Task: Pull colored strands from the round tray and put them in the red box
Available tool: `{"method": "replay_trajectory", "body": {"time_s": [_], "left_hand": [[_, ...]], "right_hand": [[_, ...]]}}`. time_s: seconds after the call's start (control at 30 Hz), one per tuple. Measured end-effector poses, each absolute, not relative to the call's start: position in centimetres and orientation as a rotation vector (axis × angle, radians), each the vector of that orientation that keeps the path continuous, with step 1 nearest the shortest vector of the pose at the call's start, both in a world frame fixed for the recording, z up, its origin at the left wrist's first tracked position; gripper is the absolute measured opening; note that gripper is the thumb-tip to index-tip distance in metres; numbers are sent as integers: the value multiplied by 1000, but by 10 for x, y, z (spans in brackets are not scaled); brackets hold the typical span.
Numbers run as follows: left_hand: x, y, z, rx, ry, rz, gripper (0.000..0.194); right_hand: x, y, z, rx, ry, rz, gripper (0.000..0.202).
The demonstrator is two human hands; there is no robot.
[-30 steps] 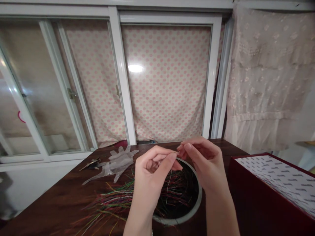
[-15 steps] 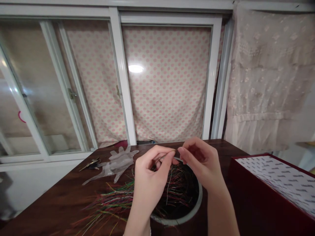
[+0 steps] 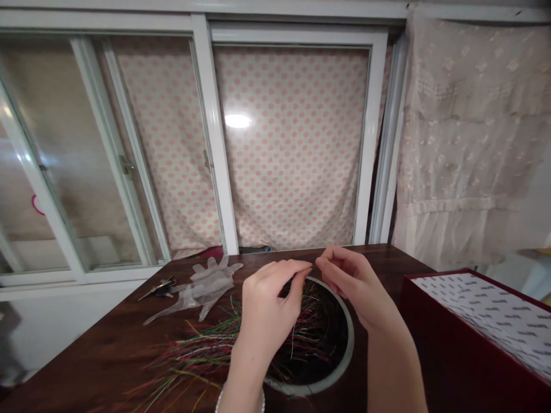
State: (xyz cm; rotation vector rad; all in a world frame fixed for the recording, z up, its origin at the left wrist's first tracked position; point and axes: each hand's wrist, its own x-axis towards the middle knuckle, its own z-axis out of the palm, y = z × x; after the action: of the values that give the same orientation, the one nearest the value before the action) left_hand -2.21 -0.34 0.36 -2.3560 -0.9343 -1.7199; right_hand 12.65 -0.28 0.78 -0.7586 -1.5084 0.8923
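Observation:
My left hand [image 3: 271,301] is closed in a pinch, thumb against forefinger, with a tiny end of what looks like thin wire at the tips. Just to its right, my right hand [image 3: 350,281] pinches too, its fingertips a small gap away; what it holds is too small to make out. Both are raised above a round dark tray with a pale grey rim [image 3: 349,344]. Many thin coloured wires [image 3: 193,350], red, green, white and yellow, lie across the tray and spill left onto the table. My left hand and forearm hide part of the pile.
A crumpled clear plastic glove [image 3: 210,287] lies at the back left of the dark wooden table [image 3: 103,344], beside a bunch of keys [image 3: 161,287]. At the right stands a dark red box [image 3: 451,321] with a white printed inside. Sliding windows rise behind the table.
My left hand has shifted slightly right and turned, its back now more toward me. My right hand's fingers have closed up more and its wrist has moved a little right and down.

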Motion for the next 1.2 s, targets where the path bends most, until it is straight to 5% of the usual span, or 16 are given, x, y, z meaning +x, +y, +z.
{"method": "replay_trajectory", "body": {"time_s": [0.43,0.83,1.2], "left_hand": [[-19,0,2,-2323,-856,-1451,19],[-24,-2,4,-2303,-855,-1699,15],[-23,-2,2,-2317,-829,-1577,14]], "right_hand": [[134,-2,6,-780,-1488,951,26],[134,-5,9,-761,-1532,914,33],[131,-1,8,-778,-1539,893,33]]}}
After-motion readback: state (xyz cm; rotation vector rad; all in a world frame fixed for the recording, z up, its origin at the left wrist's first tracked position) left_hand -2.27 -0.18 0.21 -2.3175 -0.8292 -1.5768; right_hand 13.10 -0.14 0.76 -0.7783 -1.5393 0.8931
